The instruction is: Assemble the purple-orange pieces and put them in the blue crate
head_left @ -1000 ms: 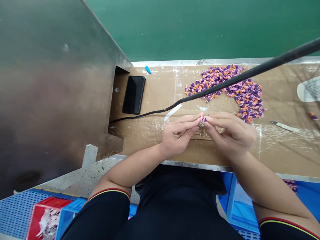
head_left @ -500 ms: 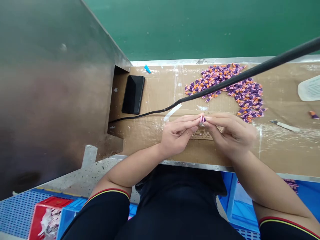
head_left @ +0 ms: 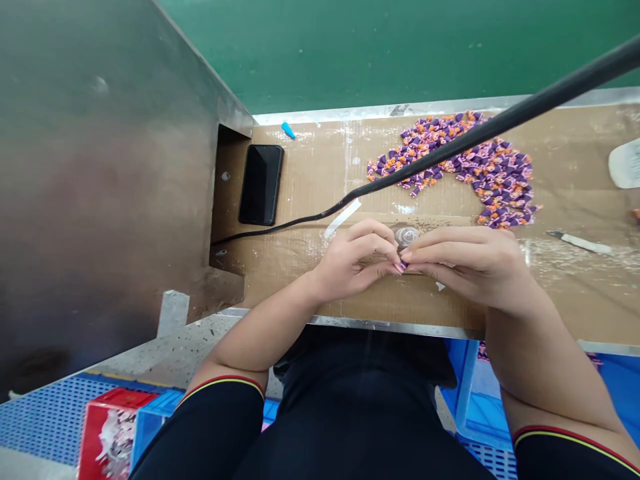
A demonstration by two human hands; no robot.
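My left hand point(head_left: 356, 261) pinches the pink end of a small purple-and-pink piece point(head_left: 403, 265) between thumb and fingertips. On its purple side, my right hand point(head_left: 469, 263) grips the same piece with thumb and forefinger; much of it is hidden by the fingers. Just beyond the fingertips stands a small clear round container point(head_left: 407, 235) on the cardboard-covered bench point(head_left: 310, 267). Farther back lies a pile of small purple, pink and orange figures point(head_left: 500, 175). A little white scrap point(head_left: 440, 286) rests beneath my right hand.
A thick black cable point(head_left: 370, 195) crosses above the bench. To the left are a metal housing point(head_left: 110, 187), a phone point(head_left: 261, 185), a blue cap point(head_left: 288, 130) and a white strip point(head_left: 343, 219). A craft knife point(head_left: 580, 242) and a white bottle point(head_left: 625, 163) lie right. Blue crates point(head_left: 483, 407) stand below.
Both hands have come slightly nearer my body with the piece, and my right hand has turned. The clear container, mostly covered before, now shows. The view has shifted a little.
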